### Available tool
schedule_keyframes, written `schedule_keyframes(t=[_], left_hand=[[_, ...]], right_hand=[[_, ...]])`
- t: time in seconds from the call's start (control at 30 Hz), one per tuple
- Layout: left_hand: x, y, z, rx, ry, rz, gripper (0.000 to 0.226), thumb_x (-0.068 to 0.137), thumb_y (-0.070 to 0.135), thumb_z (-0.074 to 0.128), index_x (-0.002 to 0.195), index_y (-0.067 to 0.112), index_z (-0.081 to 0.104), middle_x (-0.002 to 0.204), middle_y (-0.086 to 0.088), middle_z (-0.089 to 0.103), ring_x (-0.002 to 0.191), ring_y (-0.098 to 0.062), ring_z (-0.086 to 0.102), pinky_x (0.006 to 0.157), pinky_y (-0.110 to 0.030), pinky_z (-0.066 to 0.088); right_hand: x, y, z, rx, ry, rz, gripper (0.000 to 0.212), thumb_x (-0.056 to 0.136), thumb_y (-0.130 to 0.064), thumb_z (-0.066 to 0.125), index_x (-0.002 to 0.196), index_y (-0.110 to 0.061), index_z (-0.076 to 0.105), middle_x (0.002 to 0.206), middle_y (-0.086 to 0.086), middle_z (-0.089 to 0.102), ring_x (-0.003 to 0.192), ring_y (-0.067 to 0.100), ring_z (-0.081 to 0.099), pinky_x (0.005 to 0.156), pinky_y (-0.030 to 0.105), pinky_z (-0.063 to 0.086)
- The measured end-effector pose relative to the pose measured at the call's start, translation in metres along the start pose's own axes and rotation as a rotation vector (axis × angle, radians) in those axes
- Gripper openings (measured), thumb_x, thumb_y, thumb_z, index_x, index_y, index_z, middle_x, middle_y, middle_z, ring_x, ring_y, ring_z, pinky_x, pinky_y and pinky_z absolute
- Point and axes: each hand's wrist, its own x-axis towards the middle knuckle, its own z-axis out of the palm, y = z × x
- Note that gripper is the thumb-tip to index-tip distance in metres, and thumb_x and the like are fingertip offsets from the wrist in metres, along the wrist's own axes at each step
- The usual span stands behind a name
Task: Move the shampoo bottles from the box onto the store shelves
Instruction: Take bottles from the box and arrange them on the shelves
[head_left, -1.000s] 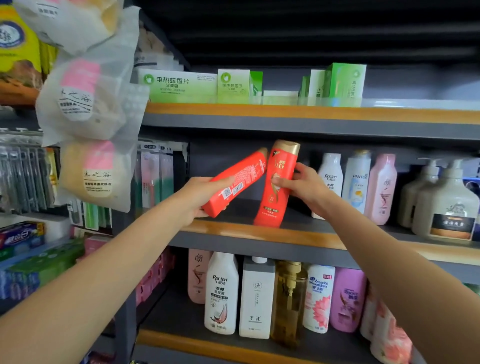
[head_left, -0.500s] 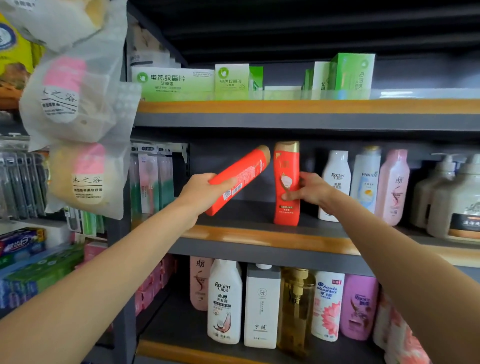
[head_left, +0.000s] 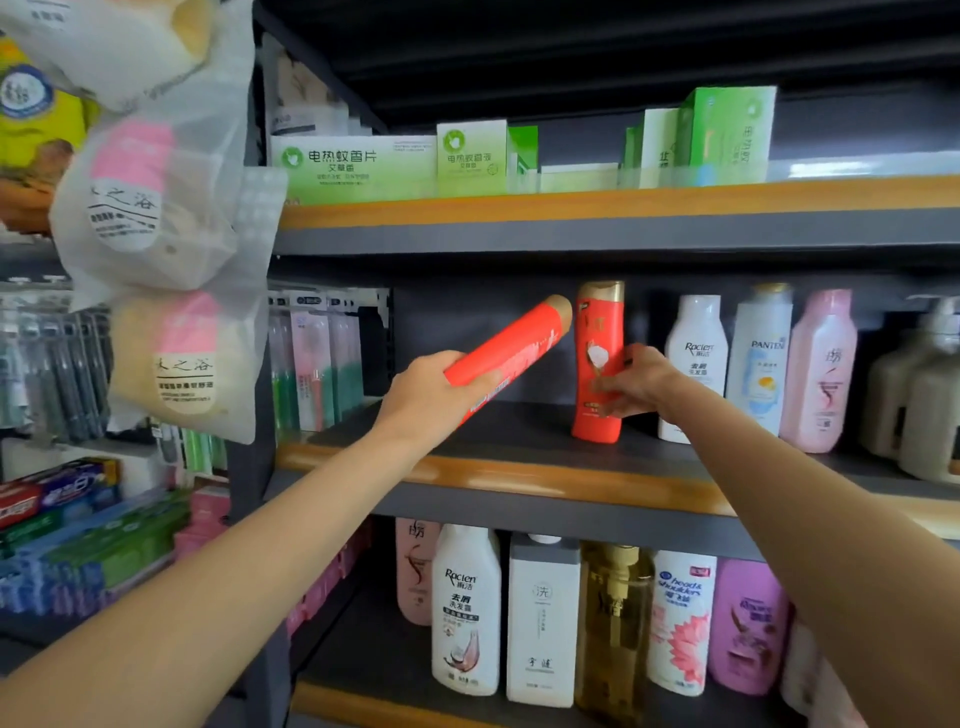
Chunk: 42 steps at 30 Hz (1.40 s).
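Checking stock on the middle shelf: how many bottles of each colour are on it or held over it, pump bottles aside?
Red bottles: 2
White bottles: 2
Pink bottle: 1
Total: 5

Dark middle shelf (head_left: 519, 441), upright red bottle (head_left: 597, 364), white bottle (head_left: 693, 358)

Red bottle (head_left: 597, 364) with gold cap, upright on the middle shelf (head_left: 519, 478), just left of a white bottle, second red bottle (head_left: 511, 348) with gold cap, tilted, cap up-right, held above the shelf, caps nearly touching
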Motion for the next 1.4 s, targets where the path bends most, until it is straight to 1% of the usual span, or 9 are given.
schedule_keyframes(t=[0.07, 0.13, 0.3, 0.47, 0.63, 0.8, 0.9, 1.17, 1.4], left_hand=[[-0.001, 0.003, -0.001, 0.099, 0.003, 0.075, 0.027, 0.084, 0.046, 0.060, 0.107, 0.033, 0.063, 0.095, 0.006, 0.067, 0.093, -0.019, 0.062, 0.076, -0.028, 0.046], [-0.002, 0.004, 0.001, 0.257, 0.027, 0.195, 0.034, 0.086, 0.047, 0.058, 0.118, 0.034, 0.058, 0.100, 0.006, 0.066, 0.094, -0.019, 0.061, 0.075, -0.028, 0.044], [-0.006, 0.011, 0.027, 0.597, 0.152, 0.495, 0.055, 0.090, 0.048, 0.051, 0.139, 0.029, 0.037, 0.113, -0.006, 0.053, 0.107, -0.026, 0.051, 0.087, -0.035, 0.042], [-0.013, 0.033, 0.049, 0.306, 0.083, 0.505, 0.052, 0.089, 0.048, 0.052, 0.136, 0.031, 0.038, 0.112, 0.001, 0.053, 0.103, -0.017, 0.052, 0.079, -0.024, 0.037], [-0.011, 0.034, 0.055, 0.644, 0.139, 0.690, 0.063, 0.088, 0.030, 0.058, 0.142, 0.021, 0.026, 0.122, -0.007, 0.039, 0.110, -0.025, 0.039, 0.091, -0.033, 0.038], [0.001, 0.038, 0.054, 0.379, -0.199, 0.403, 0.076, 0.080, 0.033, 0.068, 0.141, 0.030, 0.023, 0.129, -0.003, 0.033, 0.118, -0.022, 0.031, 0.102, -0.039, 0.033], [0.011, 0.033, 0.047, 0.218, -0.184, 0.292, 0.059, 0.084, 0.029, 0.066, 0.135, 0.024, 0.036, 0.129, -0.004, 0.040, 0.119, -0.021, 0.041, 0.100, -0.035, 0.036], [0.022, 0.026, 0.054, -0.019, -0.280, 0.056, 0.048, 0.089, 0.013, 0.059, 0.132, 0.019, 0.039, 0.128, -0.002, 0.048, 0.110, -0.015, 0.054, 0.088, -0.026, 0.041], [0.034, 0.026, 0.085, -0.106, -0.455, -0.052, 0.087, 0.081, 0.015, 0.070, 0.148, 0.015, 0.015, 0.149, -0.004, 0.031, 0.130, -0.021, 0.041, 0.108, -0.038, 0.037]], right_hand=[[-0.004, 0.000, -0.004, -0.101, 0.172, -0.070, 0.040, 0.075, -0.014, 0.074, 0.100, -0.010, 0.043, 0.099, 0.018, 0.061, 0.073, 0.037, 0.067, 0.067, 0.048, 0.057], [-0.029, -0.005, -0.009, 0.050, 0.225, -0.151, 0.030, 0.081, -0.017, 0.069, 0.102, -0.005, 0.051, 0.096, 0.019, 0.061, 0.065, 0.032, 0.065, 0.065, 0.043, 0.057], [-0.099, -0.015, -0.002, 0.372, -0.404, -0.095, 0.026, 0.088, -0.032, 0.060, 0.108, -0.014, 0.060, 0.088, 0.003, 0.070, 0.060, 0.012, 0.068, 0.046, 0.015, 0.044], [-0.099, -0.014, 0.003, 0.568, -0.407, -0.073, 0.035, 0.086, -0.028, 0.064, 0.114, -0.010, 0.054, 0.077, 0.004, 0.063, 0.048, 0.010, 0.057, 0.045, 0.016, 0.040], [-0.095, -0.009, 0.001, 0.774, -0.279, 0.013, 0.029, 0.081, -0.038, 0.068, 0.093, -0.012, 0.061, 0.068, 0.001, 0.057, 0.050, 0.009, 0.048, 0.044, 0.015, 0.045], [-0.079, -0.004, -0.008, 0.720, -0.122, -0.028, 0.016, 0.080, -0.025, 0.072, 0.083, -0.016, 0.060, 0.068, -0.002, 0.059, 0.052, 0.007, 0.043, 0.039, 0.013, 0.038], [-0.068, 0.004, -0.023, 0.701, -0.051, -0.070, 0.016, 0.081, -0.016, 0.070, 0.083, -0.020, 0.055, 0.059, -0.006, 0.058, 0.047, 0.006, 0.038, 0.038, 0.013, 0.037], [-0.055, 0.011, -0.044, 0.235, -0.233, -0.168, 0.023, 0.084, -0.010, 0.066, 0.096, -0.024, 0.054, 0.075, -0.003, 0.060, 0.044, 0.001, 0.050, 0.049, 0.018, 0.039], [-0.043, 0.002, -0.027, 0.113, -0.299, -0.230, 0.044, 0.079, -0.006, 0.071, 0.117, -0.019, 0.053, 0.093, -0.001, 0.064, 0.071, 0.010, 0.064, 0.052, 0.020, 0.053]])
